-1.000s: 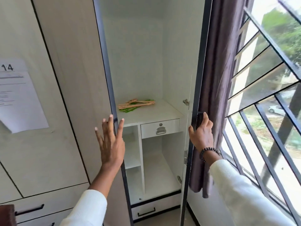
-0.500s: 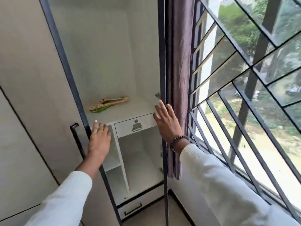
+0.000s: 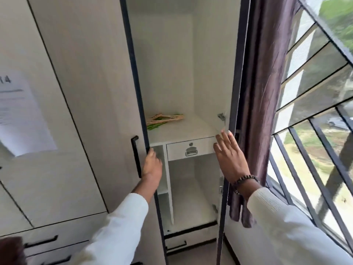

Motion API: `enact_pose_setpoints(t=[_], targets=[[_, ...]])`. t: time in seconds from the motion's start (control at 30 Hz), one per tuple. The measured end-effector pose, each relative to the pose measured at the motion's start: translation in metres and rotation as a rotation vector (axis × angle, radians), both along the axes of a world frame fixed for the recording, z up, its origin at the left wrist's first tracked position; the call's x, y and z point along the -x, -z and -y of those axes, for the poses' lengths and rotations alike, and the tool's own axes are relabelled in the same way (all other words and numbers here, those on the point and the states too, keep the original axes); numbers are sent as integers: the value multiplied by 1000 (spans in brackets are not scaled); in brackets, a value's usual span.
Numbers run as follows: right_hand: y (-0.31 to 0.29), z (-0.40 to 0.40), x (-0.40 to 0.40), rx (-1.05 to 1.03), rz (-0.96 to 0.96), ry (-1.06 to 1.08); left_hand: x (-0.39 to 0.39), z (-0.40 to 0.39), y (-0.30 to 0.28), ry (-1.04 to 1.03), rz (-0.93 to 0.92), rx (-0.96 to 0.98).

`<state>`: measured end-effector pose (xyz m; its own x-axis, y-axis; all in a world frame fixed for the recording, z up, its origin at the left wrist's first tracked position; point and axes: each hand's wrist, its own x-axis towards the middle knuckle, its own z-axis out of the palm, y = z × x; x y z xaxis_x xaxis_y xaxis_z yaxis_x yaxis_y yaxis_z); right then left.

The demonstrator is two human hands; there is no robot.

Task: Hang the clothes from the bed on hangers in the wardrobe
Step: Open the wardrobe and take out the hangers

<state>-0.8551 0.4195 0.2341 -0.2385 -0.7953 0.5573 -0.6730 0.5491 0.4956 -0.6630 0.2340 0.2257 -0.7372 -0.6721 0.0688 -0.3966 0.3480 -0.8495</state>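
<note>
Hangers (image 3: 165, 119) flat on wardrobe (image 3: 172, 64) shelf — long axis left-right

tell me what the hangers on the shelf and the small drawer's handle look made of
Hangers: most look like light wood, tan and matte, though plastic is possible; a green one beneath looks like plastic. Drawer handle: seemingly metal, silvery with a slight shine, below a round lock. The drawer front looks like white laminated board.

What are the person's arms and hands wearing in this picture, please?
Both arms are in long white knit sleeves, with ribbed cuffs ending just short of the wrists. The right hand has a dark beaded bracelet at the wrist. The left hand is bare, with no glove or jewellery showing.
</note>
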Motion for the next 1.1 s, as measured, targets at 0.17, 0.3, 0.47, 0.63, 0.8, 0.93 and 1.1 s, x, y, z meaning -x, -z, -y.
enact_pose_setpoints(t=[0.17, 0.3, 0.47, 0.63, 0.8, 0.93, 1.1], targets=[[14, 16, 4, 46, 70, -105, -10, -5, 2, 11, 15, -17], [11, 35, -22, 76, 422, -211, -19, -6, 1, 24, -26, -38], [-14, 80, -99, 159, 1387, -506, -40, -12, 6, 62, -69, -13], [-29, 136, -186, 181, 1800, -799, -85, -19, 18, 49, -164, 41], [-28, 164, -263, 185, 1907, -957, -156, -20, 31, -33, -324, 20], [-16, 177, -318, 90, 1867, -1082, -222, -23, 32, -100, -548, -24], [-8, 192, -374, -8, 1737, -1154, -286, -16, 24, -269, -725, -21]])
